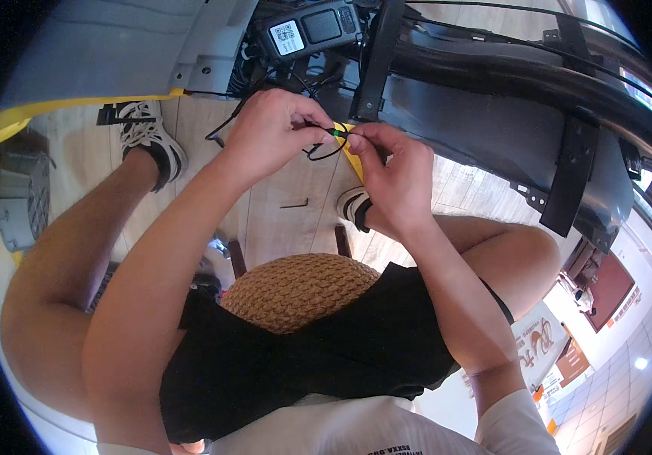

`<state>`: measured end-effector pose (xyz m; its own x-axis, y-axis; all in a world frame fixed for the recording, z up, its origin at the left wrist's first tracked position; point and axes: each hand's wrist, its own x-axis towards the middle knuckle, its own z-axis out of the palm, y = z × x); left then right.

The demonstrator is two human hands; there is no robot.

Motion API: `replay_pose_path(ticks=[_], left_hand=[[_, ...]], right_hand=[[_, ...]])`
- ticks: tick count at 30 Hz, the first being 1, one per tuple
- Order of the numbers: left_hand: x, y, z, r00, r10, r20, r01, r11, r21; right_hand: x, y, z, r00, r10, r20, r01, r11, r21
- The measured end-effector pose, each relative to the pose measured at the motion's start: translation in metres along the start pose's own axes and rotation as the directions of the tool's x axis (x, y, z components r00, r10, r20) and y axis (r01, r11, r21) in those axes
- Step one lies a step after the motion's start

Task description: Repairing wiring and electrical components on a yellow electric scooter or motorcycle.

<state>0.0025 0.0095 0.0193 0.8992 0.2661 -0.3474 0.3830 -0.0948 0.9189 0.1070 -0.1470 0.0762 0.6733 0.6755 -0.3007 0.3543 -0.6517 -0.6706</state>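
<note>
In front of me, my left hand (273, 133) pinches one side of a thin black cable connector (339, 134) with a green band. On its other side, my right hand (396, 167) grips with thumb and forefinger, so the two hands nearly meet. A loop of black cable (328, 157) hangs just below the fingertips. More black wires (265, 78) run up behind my left hand toward a black box (311, 32) with a white label, set in the vehicle's body. Whether the connector's halves are fully joined, I cannot tell.
A grey panel (129, 45) with yellow edging fills the upper left. Black frame bars (485, 72) cross the upper right. A hex key (294, 204) lies on the wooden floor (265, 235). Below me is a woven stool (299, 292); my shoes rest left and right.
</note>
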Motion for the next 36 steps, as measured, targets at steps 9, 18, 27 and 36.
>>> replay_pose_path(ticks=[9,18,27,36], left_hand=[[0.002,-0.001,0.001,1.000,0.011,-0.005,-0.011,0.997,-0.075],[0.002,0.001,0.001,1.000,0.021,-0.014,-0.022,0.999,-0.048],[0.002,-0.002,0.001,1.000,0.012,-0.018,-0.013,0.998,-0.057],[-0.004,0.010,-0.005,0.999,0.017,0.030,-0.018,0.999,0.038]], right_hand=[[-0.002,0.006,0.002,0.999,0.029,-0.017,-0.029,1.000,-0.004],[-0.003,0.003,0.003,0.999,0.022,-0.039,-0.021,1.000,0.015],[-0.002,0.003,0.003,0.999,-0.006,-0.031,0.007,1.000,0.008],[-0.019,-0.001,-0.003,0.950,0.118,0.288,-0.119,0.993,-0.014]])
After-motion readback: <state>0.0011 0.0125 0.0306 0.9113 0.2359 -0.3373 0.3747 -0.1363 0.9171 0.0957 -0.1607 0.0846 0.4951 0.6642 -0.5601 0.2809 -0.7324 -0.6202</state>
